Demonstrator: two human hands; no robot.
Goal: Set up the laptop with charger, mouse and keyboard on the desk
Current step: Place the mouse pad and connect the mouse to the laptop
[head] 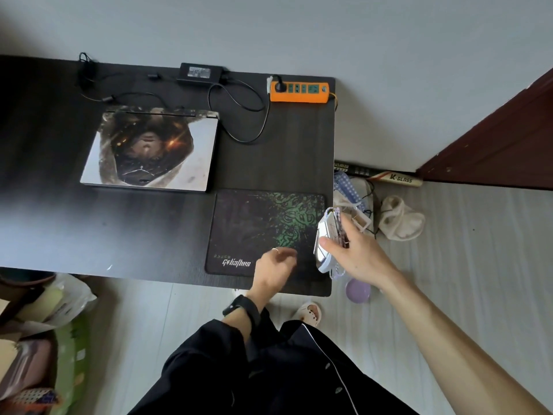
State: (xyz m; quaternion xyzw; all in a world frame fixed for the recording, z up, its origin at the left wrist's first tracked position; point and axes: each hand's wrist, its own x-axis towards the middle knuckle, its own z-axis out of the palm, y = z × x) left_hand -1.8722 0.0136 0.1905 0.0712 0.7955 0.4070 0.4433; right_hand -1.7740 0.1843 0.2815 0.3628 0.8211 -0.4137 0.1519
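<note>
A closed laptop [149, 151] with a printed lid lies on the dark desk [59, 220]. Behind it sits the black charger brick [200, 72], its cable [257, 121] looping to an orange power strip [299, 91] at the desk's back right corner. A black and green mouse pad [257, 229] lies at the front right. My right hand [359, 256] grips a white mouse [324, 241] with its braided cord bundled, above the pad's right edge. My left hand [273, 269] hovers over the pad's front edge, fingers loosely curled, holding nothing. No keyboard is in view.
To the right of the desk, on the floor, lie cloths and a bag [359, 199], a crumpled towel [401, 220], a purple dish [357, 290] and a long box [386, 176]. A dark door [502, 145] stands at the right. Bags and boxes [45, 339] crowd the lower left.
</note>
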